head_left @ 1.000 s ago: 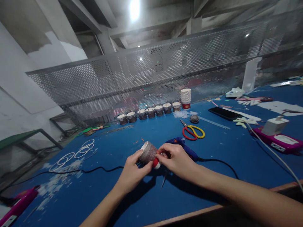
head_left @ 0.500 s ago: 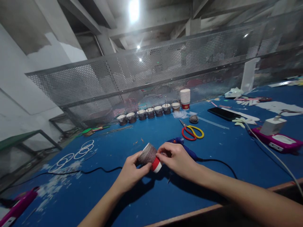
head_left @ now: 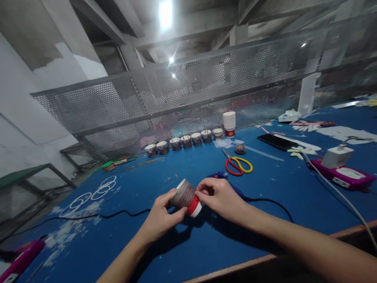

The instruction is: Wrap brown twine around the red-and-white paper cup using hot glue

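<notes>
My left hand (head_left: 165,216) is closed around a paper cup (head_left: 194,207), which lies tilted with its white rim side up and its red and white base toward the lower right. Grey-brown cord (head_left: 185,193) is wound in tight rows around most of the cup, leaving the red and white band bare. At the edge of the winding, the thumb and forefinger of my right hand (head_left: 216,194) are pinched together on the cord, its free part mostly hidden by the fingers. Behind my right hand lies a blue glue gun (head_left: 219,175), partly covered.
Red and yellow scissors (head_left: 238,165) and a cord ball (head_left: 240,149) lie beyond my hands. Several wrapped cups (head_left: 186,142) line the back beside a cup stack (head_left: 229,122). A phone (head_left: 277,142), a purple power strip (head_left: 343,173), white rings (head_left: 103,188) and black cable (head_left: 125,211) surround the work.
The cup has turned slightly in my left hand, showing more of its red band, and my left thumb has shifted a little left. My right hand stays pinched beside it.
</notes>
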Demonstrator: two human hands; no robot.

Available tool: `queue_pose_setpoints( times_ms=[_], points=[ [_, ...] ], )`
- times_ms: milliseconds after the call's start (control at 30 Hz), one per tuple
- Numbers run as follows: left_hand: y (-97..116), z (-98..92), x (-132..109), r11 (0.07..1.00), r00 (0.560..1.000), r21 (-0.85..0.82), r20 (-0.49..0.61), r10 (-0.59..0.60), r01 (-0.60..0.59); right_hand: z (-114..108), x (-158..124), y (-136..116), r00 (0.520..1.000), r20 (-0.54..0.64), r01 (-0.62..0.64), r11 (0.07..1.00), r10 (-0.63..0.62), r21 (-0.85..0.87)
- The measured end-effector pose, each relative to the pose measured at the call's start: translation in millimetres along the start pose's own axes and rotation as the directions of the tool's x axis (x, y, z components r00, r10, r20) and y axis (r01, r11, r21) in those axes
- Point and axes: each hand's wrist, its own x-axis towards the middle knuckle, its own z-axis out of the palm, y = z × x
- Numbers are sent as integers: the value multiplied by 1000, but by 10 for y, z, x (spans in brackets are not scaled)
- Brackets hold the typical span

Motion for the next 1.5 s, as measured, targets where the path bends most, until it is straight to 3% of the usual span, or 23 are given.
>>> queue_pose_setpoints(
  times_ms=[233,700,1000,1167,1500],
  points=[
    [-49,-58,9,996,996,-2,5,87,-87,-39,8,-63,990,68,-125,989,120,75],
    [-89,-94,27,992,992,-42,39,121,-119,-94,26,-78,976,151,-181,971,157,157],
    [-65,-87,-10,970,986,-204,126,-111,135,-101,30,-40,981,119,-165,979,151,120],
    [-63,-129,25,967,973,-210,210,-100,145,-99,38,-14,982,111,-162,983,152,91],
    [28,-89,44,928,960,-276,194,-202,251,-111,31,-12,981,127,-158,984,148,78]
  ],
)
